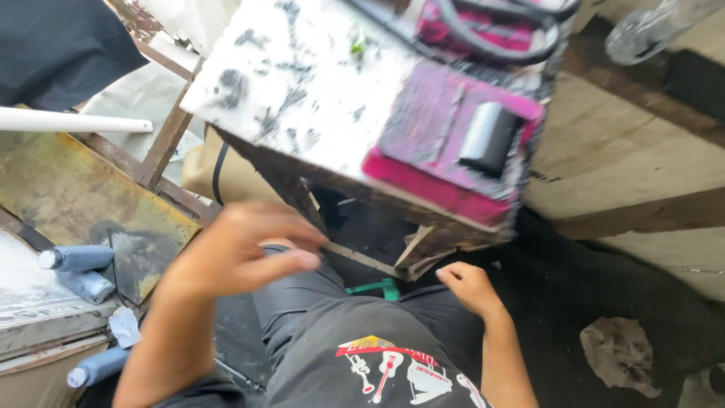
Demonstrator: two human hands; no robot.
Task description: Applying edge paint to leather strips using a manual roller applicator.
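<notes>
My left hand point(238, 249) hovers blurred above my lap, fingers loosely curled and holding nothing that I can see. My right hand point(468, 287) rests lower near my right thigh, just under the front corner of a paint-stained white worktable point(302, 83); its fingers are bent and I see nothing in it. On the table lies a magenta ink-stained pad point(438, 128) with a small grey and black roller point(489, 137) on top. I sit in dark trousers and a dark printed shirt point(377, 363).
Black hoses point(498, 38) lie at the table's back edge. Left of me stand blue-grey tubes point(75, 258), a white pipe point(72, 121) and a rusty metal frame point(162, 151). A crumpled rag point(621, 353) lies on the dark floor at right. A green object point(375, 288) shows between my legs.
</notes>
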